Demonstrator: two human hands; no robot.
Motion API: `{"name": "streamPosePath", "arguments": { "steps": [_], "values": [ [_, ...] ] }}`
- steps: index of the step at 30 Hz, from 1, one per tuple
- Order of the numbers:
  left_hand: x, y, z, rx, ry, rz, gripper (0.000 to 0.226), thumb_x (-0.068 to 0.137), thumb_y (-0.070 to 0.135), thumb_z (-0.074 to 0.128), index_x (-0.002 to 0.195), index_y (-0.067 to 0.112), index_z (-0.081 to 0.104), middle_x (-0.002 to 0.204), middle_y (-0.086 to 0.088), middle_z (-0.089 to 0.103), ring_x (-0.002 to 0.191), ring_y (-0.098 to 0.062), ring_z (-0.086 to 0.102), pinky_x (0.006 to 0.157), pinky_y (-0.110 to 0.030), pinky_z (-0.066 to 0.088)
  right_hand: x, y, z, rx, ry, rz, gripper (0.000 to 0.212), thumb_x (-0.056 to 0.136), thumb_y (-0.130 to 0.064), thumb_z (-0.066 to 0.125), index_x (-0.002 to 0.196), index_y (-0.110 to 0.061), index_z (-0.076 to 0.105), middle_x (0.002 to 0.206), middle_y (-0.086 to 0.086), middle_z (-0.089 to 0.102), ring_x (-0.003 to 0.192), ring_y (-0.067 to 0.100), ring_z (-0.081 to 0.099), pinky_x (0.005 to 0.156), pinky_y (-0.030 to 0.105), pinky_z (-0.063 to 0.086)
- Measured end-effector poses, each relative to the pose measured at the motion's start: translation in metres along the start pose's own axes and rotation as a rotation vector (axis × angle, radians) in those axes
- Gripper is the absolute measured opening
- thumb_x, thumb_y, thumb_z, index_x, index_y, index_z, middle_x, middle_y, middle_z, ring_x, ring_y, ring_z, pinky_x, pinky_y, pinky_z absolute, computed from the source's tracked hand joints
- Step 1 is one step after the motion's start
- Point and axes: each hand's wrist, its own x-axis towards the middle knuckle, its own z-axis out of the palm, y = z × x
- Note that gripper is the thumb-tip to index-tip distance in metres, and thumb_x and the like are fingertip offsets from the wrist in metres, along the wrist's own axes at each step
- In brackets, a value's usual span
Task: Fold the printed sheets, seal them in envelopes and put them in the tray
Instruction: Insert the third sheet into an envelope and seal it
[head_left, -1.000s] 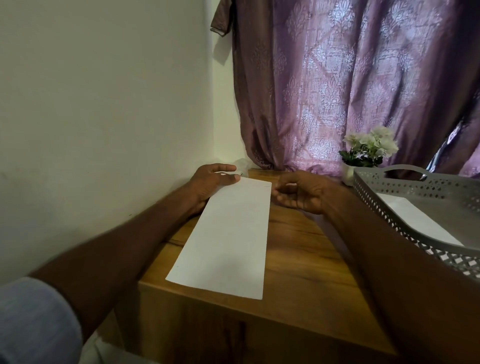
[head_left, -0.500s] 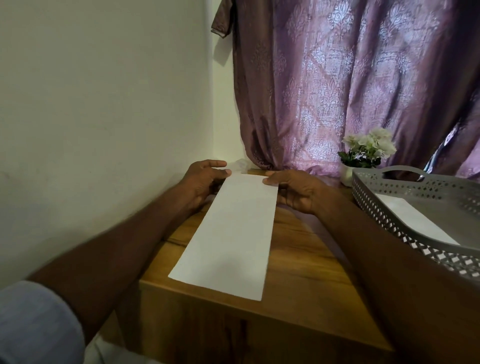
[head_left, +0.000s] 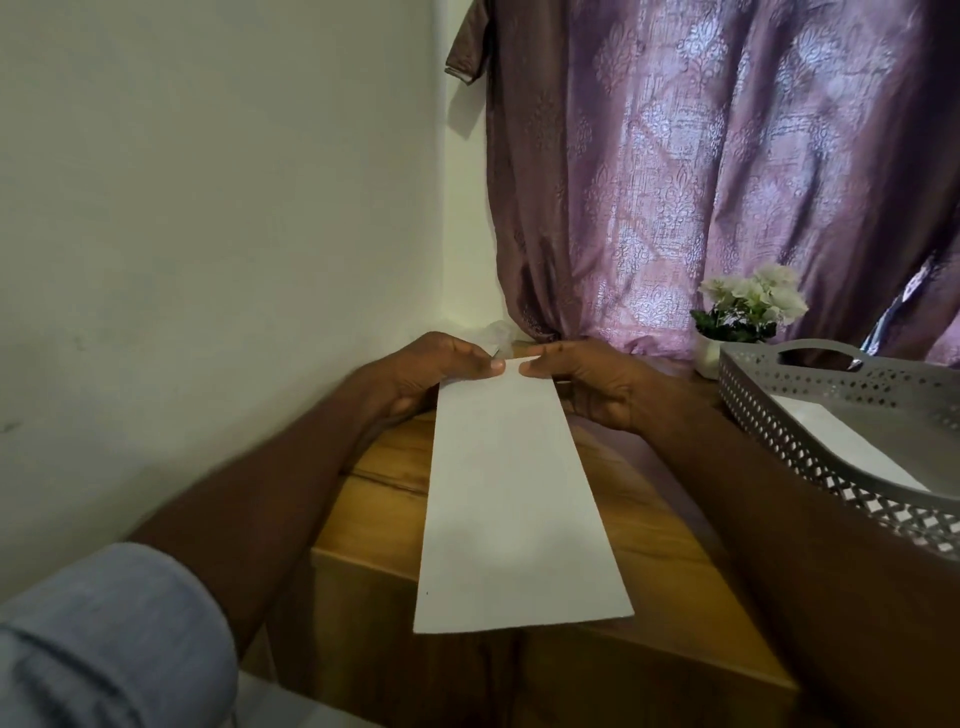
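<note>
At frame centre, the left hand and right hand each pinch the far end of the folded sheet above the wooden counter; the grey tray sits at right.

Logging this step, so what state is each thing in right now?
Sheet: folded narrow, far end pinched, near end past the table edge.
Left hand: pinching the sheet.
Right hand: pinching the sheet.
Tray: holds a white paper item.
Curtain: drawn.
</note>
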Motion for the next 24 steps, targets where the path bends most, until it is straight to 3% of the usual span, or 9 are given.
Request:
{"name": "streamPosePath", "arguments": {
  "steps": [2,4,7,12,13,15,17,20,24],
  "values": [
    [0.002,-0.001,-0.001,-0.037,0.038,0.037,0.025,0.091,0.025,0.078,0.104,0.003,0.075,0.096,-0.014,0.078,0.077,-0.022,0.075,0.075,-0.032,0.063,-0.007,0.0,-0.005,-0.011,-0.028,0.022,0.042,0.087,-0.006,0.076,0.128,-0.004,0.066,0.121,0.019,0.072,0.099,0.023,0.075,0.076,0.032,0.063],
    [0.005,-0.002,-0.003,-0.099,0.096,0.096,0.019,0.09,0.02,0.078,0.098,0.003,0.076,0.091,-0.013,0.079,0.077,-0.022,0.074,0.069,-0.03,0.062,-0.015,0.001,-0.011,-0.092,-0.094,0.061,0.05,0.084,-0.016,0.081,0.131,-0.008,0.066,0.125,0.016,0.072,0.112,0.025,0.071,0.093,0.038,0.059],
    [0.009,-0.005,-0.009,-0.19,0.226,0.14,0.028,0.085,0.022,0.083,0.101,0.0,0.077,0.099,-0.018,0.079,0.088,-0.03,0.073,0.083,-0.039,0.063,-0.028,0.003,-0.022,-0.192,-0.179,0.091,0.06,0.081,-0.02,0.086,0.135,-0.006,0.063,0.132,0.018,0.067,0.125,0.034,0.063,0.111,0.05,0.046],
    [0.004,-0.008,-0.011,-0.297,0.389,0.165,0.032,0.083,0.021,0.085,0.105,-0.002,0.077,0.103,-0.018,0.079,0.094,-0.032,0.074,0.085,-0.039,0.062,-0.059,-0.015,-0.041,-0.346,-0.126,0.126,0.075,0.063,-0.021,0.095,0.129,-0.001,0.066,0.125,0.02,0.07,0.118,0.037,0.067,0.106,0.05,0.05],
    [0.001,-0.007,-0.01,-0.29,0.41,0.169,0.029,0.083,0.021,0.085,0.103,0.0,0.078,0.102,-0.015,0.079,0.094,-0.031,0.074,0.085,-0.039,0.062,-0.065,-0.022,-0.043,-0.38,-0.064,0.105,0.068,0.063,-0.019,0.094,0.123,0.0,0.069,0.119,0.02,0.073,0.11,0.034,0.071,0.1,0.047,0.055],
    [-0.009,-0.007,-0.01,-0.261,0.449,0.189,0.018,0.083,0.019,0.086,0.097,0.009,0.08,0.096,-0.006,0.08,0.093,-0.025,0.074,0.08,-0.034,0.062,-0.08,-0.036,-0.04,-0.476,0.086,-0.022,0.036,0.071,-0.01,0.09,0.103,-0.002,0.076,0.102,0.018,0.077,0.081,0.024,0.075,0.073,0.032,0.062],
    [-0.021,-0.006,-0.012,-0.253,0.482,0.22,0.014,0.083,0.018,0.086,0.095,0.02,0.079,0.092,0.004,0.08,0.09,-0.017,0.073,0.077,-0.03,0.06,-0.089,-0.049,-0.037,-0.605,0.22,-0.214,0.02,0.076,-0.007,0.085,0.095,-0.009,0.078,0.088,0.012,0.078,0.064,0.015,0.071,0.059,0.024,0.055],
    [-0.048,0.0,-0.019,-0.28,0.51,0.272,0.018,0.083,0.016,0.085,0.099,0.022,0.078,0.098,0.003,0.08,0.094,-0.015,0.072,0.086,-0.035,0.057,-0.104,-0.065,-0.024,-0.799,0.314,-0.509,0.014,0.079,-0.012,0.084,0.087,-0.022,0.079,0.074,-0.005,0.075,0.059,0.004,0.065,0.063,0.021,0.05],
    [-0.083,0.004,-0.026,-0.06,0.52,0.321,0.014,0.085,0.005,0.081,0.089,0.018,0.075,0.089,0.005,0.075,0.076,-0.006,0.069,0.069,-0.022,0.055,-0.134,-0.056,-0.002,-1.156,0.336,-0.801,0.013,0.082,-0.013,0.078,0.091,-0.021,0.076,0.081,-0.009,0.071,0.074,0.007,0.065,0.073,0.02,0.049]
  ]
}}
